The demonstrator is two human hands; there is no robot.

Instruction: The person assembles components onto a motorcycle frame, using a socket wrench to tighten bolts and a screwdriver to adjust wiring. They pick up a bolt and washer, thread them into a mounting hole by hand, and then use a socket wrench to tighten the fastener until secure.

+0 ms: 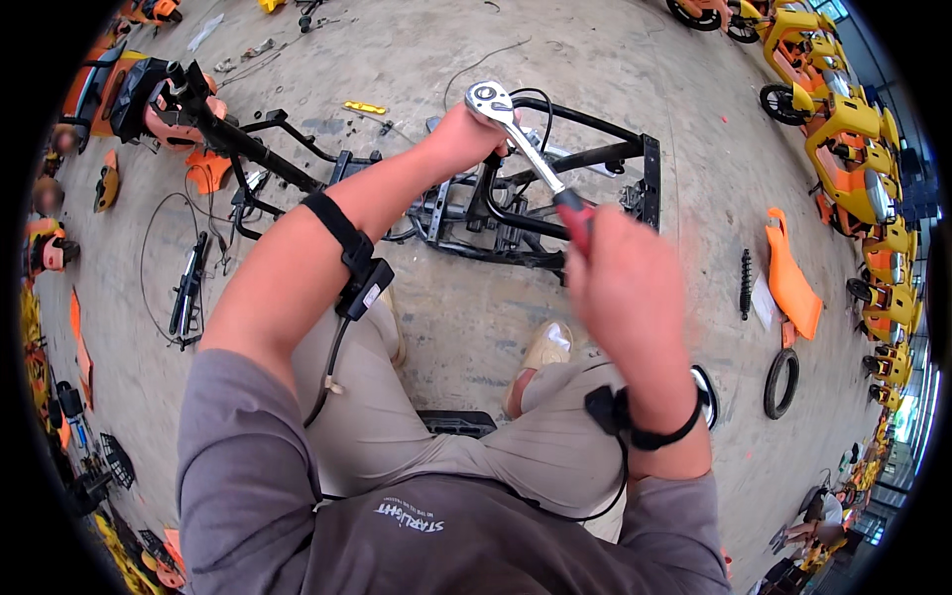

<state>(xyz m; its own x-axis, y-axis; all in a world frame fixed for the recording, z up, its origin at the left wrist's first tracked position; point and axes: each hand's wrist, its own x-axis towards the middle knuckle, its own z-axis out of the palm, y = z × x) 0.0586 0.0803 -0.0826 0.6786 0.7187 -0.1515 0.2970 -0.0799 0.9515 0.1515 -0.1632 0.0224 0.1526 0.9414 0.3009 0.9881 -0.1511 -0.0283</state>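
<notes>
My right hand (630, 283), blurred by motion, is closed round the red and black handle of a chrome ratchet wrench (535, 159). The wrench slants up and left to its round head, above a black tubular vehicle frame (585, 156). Right beneath that head, my left hand (466, 134) is closed with its fingers curled. What they grip there is hidden by the wrench head and the hand itself. The frame lies on the floor past my feet, with a long tube (253, 149) reaching toward the upper left.
Orange panels (791, 288), a black coil shock absorber (745, 283) and a small tyre (781, 384) lie to the right. A black strut-like part (188, 285) with cables is at left. Yellow scooters (843, 139) line the right side; a yellow tool (364, 107) lies beyond the frame.
</notes>
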